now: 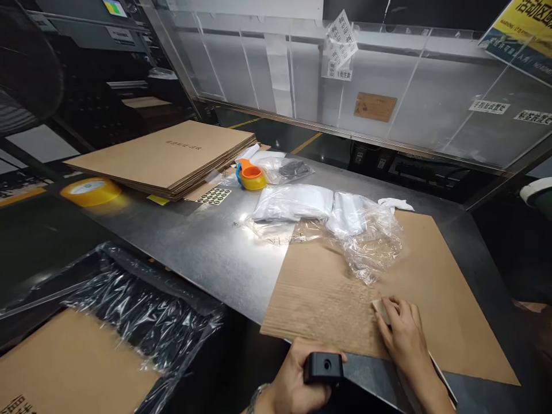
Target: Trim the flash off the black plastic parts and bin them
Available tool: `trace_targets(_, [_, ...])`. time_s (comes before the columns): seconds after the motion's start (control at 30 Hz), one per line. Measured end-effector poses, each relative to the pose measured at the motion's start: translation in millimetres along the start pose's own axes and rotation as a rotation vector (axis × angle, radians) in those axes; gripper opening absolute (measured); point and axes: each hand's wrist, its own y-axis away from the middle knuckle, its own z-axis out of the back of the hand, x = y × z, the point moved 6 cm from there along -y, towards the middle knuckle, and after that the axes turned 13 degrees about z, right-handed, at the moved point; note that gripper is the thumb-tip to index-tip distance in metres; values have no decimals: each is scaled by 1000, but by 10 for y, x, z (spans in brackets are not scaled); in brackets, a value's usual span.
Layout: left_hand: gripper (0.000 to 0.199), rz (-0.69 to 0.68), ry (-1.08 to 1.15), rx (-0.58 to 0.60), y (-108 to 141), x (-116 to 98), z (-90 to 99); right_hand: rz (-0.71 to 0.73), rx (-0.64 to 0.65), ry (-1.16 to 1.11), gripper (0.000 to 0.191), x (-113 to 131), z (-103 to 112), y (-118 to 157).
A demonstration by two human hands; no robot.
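Note:
My left hand (297, 376) is wrapped round a black block-shaped device (323, 368) with a small round hole in its end, at the table's front edge. The rest of that device is hidden by my fingers. My right hand (405, 330) is closed on a thin, light beige flat piece (381, 312); its tip shows past my thumb, and a pale edge shows below the wrist. What kind of piece it is I cannot tell. Under the right hand lies a large flat sheet of cardboard (448, 305). Clear plastic bags (373, 253) with white packets (297, 201) rest over its far left part.
Flattened cartons (164, 152) are stacked at the back left, beside a roll of yellow tape (91, 191). An orange and yellow tape dispenser (251, 174) stands at the back of the metal table (207, 241). A bin lined with black plastic (142, 305) holds cardboard at lower left.

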Motion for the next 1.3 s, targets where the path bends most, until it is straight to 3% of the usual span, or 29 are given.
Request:
trace_targets(0.07, [31, 44, 20, 11, -2, 21, -8, 25, -4, -110, 26, 195, 125, -41])
trace_targets(0.2, [10, 115, 49, 108, -3, 4, -69, 95, 34, -766, 18, 709, 368, -154])
trace_targets(0.3, [5, 131, 108, 190, -10, -58, -128, 170, 84, -1063, 26, 1018, 472, -251])
trace_targets(0.47, [22, 131, 199, 233, -18, -101, -180, 226, 124, -1054, 39, 1150, 468, -344])
trace_targets(0.67, [31, 119, 238, 241, -1, -56, -207, 231, 101, -1055, 38, 1134, 461, -317])
trace_targets(0.97, [17, 238, 216, 264, 4, 0, -207, 183, 75, -1118, 36, 1115, 383, -269])
trace_targets(1.17, [26, 259, 259, 299, 2, 32, -245, 199, 53, -1153, 37, 1096, 353, -225])
trace_targets(1.3, [20, 275, 249, 306, 7, 75, -258, 162, 19, -1172, 36, 1074, 346, -204])
